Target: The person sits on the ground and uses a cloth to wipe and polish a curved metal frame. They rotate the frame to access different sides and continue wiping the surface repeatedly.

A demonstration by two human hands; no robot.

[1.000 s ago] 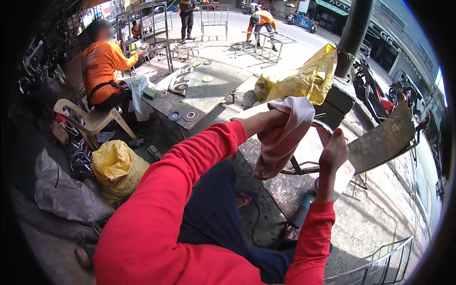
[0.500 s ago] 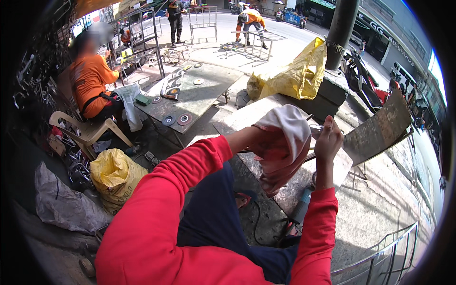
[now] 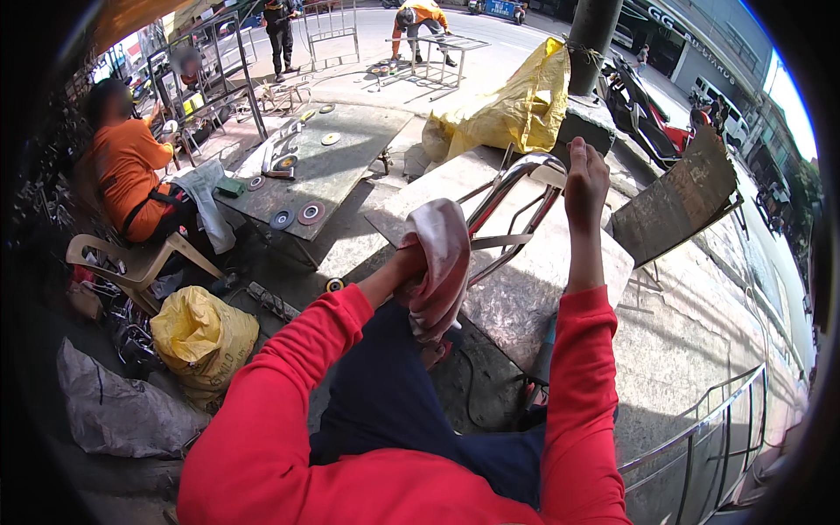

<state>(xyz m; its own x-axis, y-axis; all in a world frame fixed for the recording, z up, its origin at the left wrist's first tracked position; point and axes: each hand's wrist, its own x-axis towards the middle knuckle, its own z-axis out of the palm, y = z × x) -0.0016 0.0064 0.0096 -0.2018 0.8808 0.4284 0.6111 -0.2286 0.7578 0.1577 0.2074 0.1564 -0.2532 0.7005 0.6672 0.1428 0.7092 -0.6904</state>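
A shiny bent-tube metal frame (image 3: 497,199) stands out in front of me over a worn board, its rounded end to the right. My right hand (image 3: 586,184) is at that rounded end, thumb up, the fingers partly hidden and seemingly curled on the tube. My left hand (image 3: 409,262) is closed on a white and pinkish rag (image 3: 437,254), which drapes over it and hides most of the fingers. The rag hangs beside the frame's nearer end. Below my right forearm, a teal-bodied power tool (image 3: 546,350) is partly covered by the sleeve.
The worn board (image 3: 516,302) lies in front of my knees. Left of it, a low table (image 3: 350,166) bears several grinding discs. A person in orange (image 3: 131,175) sits by a plastic chair (image 3: 131,267). Yellow sacks (image 3: 206,337) stand around; a curved metal sheet (image 3: 682,197) leans at right.
My left hand and the rag have moved left and down, off the frame's rounded end, baring the shiny tubes. My right hand has risen slightly. The whole view has shifted.
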